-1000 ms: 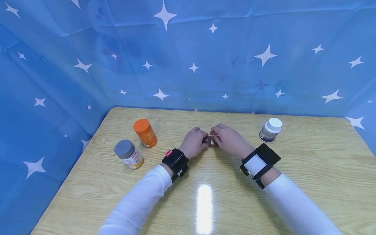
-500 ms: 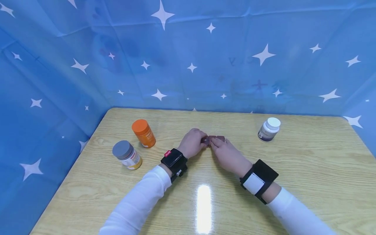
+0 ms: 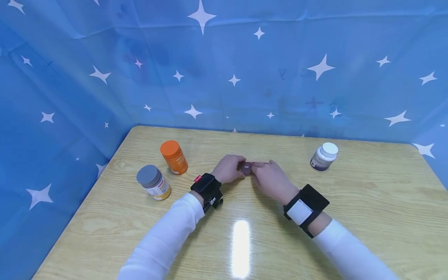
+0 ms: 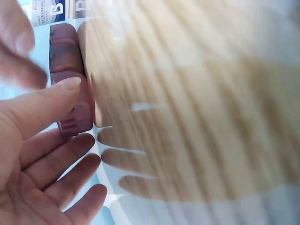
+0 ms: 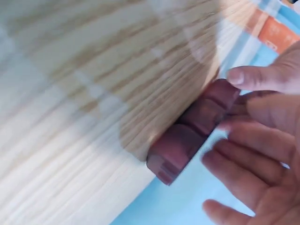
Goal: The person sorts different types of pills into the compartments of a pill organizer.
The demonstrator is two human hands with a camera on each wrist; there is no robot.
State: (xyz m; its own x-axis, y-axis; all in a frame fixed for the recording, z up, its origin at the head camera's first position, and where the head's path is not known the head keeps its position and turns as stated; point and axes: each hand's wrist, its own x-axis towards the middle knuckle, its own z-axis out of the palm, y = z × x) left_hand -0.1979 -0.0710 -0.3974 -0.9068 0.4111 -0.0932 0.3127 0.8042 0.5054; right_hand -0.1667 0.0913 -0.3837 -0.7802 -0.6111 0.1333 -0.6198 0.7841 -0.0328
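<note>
A small maroon pill box (image 3: pixel 246 168) with three domed compartments lies near the middle of the table. All its lids look down in the right wrist view. My left hand (image 3: pixel 228 170) pinches the box's left end, its thumb (image 4: pixel 58 96) along one side and its other fingers spread in the left wrist view. Over the box's right part, my right hand (image 3: pixel 274 179) touches it with its fingertips. In the right wrist view several right-hand fingers (image 5: pixel 253 180) hang slightly bent beside the box, and one finger is blurred. The right hand covers part of the box in the head view.
On the left stand an orange bottle (image 3: pixel 174 157) and a grey-capped bottle (image 3: pixel 154 182). A white-capped bottle (image 3: pixel 324 156) stands at the back right. Blue starred cloth (image 3: pixel 217 89) hangs behind and left of the wooden table (image 3: pixel 196 249).
One second ago a lid stood raised, with a pale round thing showing in its compartment. My right hand has since come down over the box, and that lid is down. My left hand keeps its hold.
</note>
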